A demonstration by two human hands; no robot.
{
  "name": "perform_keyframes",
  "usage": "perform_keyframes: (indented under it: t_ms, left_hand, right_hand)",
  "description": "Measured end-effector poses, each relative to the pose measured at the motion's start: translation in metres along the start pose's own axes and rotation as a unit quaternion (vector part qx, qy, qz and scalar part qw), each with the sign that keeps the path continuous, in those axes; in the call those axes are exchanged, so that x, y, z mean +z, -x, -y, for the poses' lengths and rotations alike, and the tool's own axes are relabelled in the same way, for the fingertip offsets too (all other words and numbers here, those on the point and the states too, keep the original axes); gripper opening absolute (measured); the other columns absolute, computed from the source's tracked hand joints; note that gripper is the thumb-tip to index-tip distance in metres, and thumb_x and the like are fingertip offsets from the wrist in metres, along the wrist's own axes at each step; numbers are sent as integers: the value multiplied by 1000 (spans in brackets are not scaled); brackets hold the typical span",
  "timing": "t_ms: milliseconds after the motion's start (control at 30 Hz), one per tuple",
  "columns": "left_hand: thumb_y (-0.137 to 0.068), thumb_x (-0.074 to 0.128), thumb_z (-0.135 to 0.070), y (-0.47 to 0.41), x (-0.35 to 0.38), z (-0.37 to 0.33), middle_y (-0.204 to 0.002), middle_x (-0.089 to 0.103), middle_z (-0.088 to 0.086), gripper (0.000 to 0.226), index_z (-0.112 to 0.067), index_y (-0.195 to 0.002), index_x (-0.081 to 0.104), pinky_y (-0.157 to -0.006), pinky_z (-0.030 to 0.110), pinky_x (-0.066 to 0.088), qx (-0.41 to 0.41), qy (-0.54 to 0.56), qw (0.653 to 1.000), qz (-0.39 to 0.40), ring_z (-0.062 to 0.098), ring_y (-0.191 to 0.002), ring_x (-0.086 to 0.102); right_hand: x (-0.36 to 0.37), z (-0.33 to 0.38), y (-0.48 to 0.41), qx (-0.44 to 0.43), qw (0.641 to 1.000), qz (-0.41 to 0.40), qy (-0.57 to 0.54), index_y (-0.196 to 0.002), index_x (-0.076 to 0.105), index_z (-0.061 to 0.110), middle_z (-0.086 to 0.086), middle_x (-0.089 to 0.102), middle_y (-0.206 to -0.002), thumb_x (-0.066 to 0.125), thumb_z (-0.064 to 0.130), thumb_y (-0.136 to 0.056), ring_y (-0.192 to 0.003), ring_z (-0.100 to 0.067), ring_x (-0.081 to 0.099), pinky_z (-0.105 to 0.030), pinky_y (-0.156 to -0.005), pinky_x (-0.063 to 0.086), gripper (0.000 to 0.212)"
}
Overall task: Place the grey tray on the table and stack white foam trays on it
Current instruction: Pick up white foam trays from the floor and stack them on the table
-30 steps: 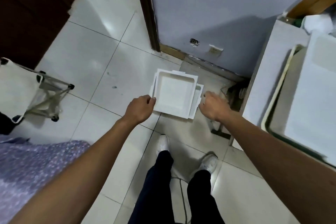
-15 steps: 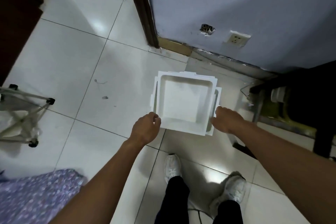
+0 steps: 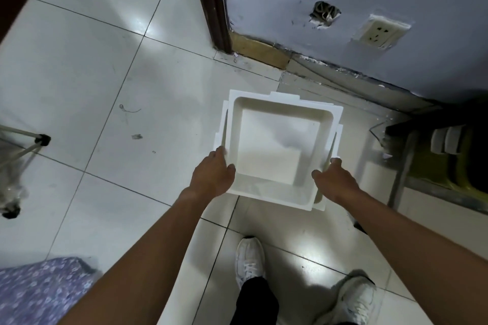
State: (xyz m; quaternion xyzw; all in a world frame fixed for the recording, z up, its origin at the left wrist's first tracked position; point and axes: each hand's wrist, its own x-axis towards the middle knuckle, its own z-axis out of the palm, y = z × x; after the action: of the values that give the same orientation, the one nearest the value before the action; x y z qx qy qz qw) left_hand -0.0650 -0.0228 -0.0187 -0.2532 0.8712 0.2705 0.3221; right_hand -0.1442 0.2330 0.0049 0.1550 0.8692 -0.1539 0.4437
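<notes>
Over floor (image 3: 105, 87), foam trays (image 3: 274, 145) face up.

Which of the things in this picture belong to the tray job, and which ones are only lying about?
Belong to the job: white foam trays, stacked on the floor; left hand and right hand, gripping the stack's two sides.

Just lying about: wall socket; purple patterned cloth; metal stand; white sneakers.
</notes>
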Motion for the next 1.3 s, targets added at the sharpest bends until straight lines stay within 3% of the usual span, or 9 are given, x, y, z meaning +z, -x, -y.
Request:
perform_keyframes:
  t_ms: [100, 200, 333, 500, 700, 833, 933, 1067, 1300]
  left_hand:
    - [-102, 47, -26, -14, 4, 1, -154, 44, 8, 63, -16, -157, 20, -109, 37, 38, -77, 126, 989, 22, 31, -136, 47]
    - [-99, 48, -19, -21, 6, 2, -154, 44, 4, 69, -21, -159, 13, -110, 41, 41, -82, 165, 982, 37, 32, -133, 49]
    - [-95, 51, -13, -25, 6, 2, -130, 57, 0, 59, -28, -148, 31, -101, 45, 50, -91, 249, 963, 51, 29, -116, 59]
    - [-94, 49, -3, -26, -2, -4, -131, 61, 12, 55, -18, -146, 45, -74, 25, 48, -92, 335, 937, 46, 23, -98, 61]
    - [-92, 40, -3, -18, -19, -3, -111, 65, 5, 46, -25, -128, 58, -66, 28, 49, -94, 315, 944, 7, 19, -83, 59]
    - [-91, 39, 0, -2, -41, -7, -94, 67, 8, 45, -27, -120, 61, -86, 48, 58, -90, 333, 938, 29, 23, -80, 61]
    - [-91, 42, -5, 15, -65, -9, -100, 72, 5, 44, -34, -118, 61, -89, 48, 60, -83, 321, 943, 18, 26, -90, 68]
    - [-89, 45, -10, 47, -101, -29, -99, 73, -1, 38, -31, -116, 60, -88, 45, 58, -64, 253, 965, -25, 24, -92, 69]
    - [-86, 46, -5, 137, -164, -83, -107, 70, 9, 30, -21, -105, 63, -74, 38, 55, -70, 304, 950, -28, 30, -91, 68]
  right_hand:
    - [8, -6, -2, -4, 1000, 0, -17, -154, 19, 13, -15, 57, -135, 47, 34, -98, -117, -36, 57, -42, -100, 45, 65]
    - [12, -12, -5, -10, 999, -19, -41, -153, 24, 22, -13, 61, -127, 48, 32, -97, -111, -36, 59, -42, -98, 46, 61]
    - [8, -15, -8, -9, 992, 10, -126, -149, 33, 31, -4, 63, -111, 51, 25, -95, -84, -22, 62, -35, -82, 47, 57]
    - [3, -16, -16, 1, 987, 6, -160, -140, 46, 26, -5, 65, -109, 55, 18, -91, -98, -28, 62, -36, -84, 48, 50]
    - [-5, -14, -7, 12, 988, 0, -157, -122, 51, 29, -4, 66, -99, 53, 20, -88, -95, -30, 64, -35, -77, 47, 36]
    - [-16, -8, 8, 22, 986, -7, -166, -115, 53, 29, -4, 67, -95, 52, 25, -82, -93, -31, 65, -42, -87, 54, 33]
    - [-29, 4, 32, 20, 987, -10, -158, -118, 51, 25, -7, 67, -96, 51, 26, -84, -93, -31, 65, -43, -88, 55, 34]
    - [-60, 16, 74, 12, 993, -26, -112, -132, 43, 16, -7, 62, -107, 48, 27, -92, -94, -30, 59, -33, -71, 42, 42]
    - [-131, 16, 173, 16, 996, -15, -83, -149, 30, 9, -17, 55, -134, 46, 28, -96, -111, -34, 59, -32, -77, 43, 59]
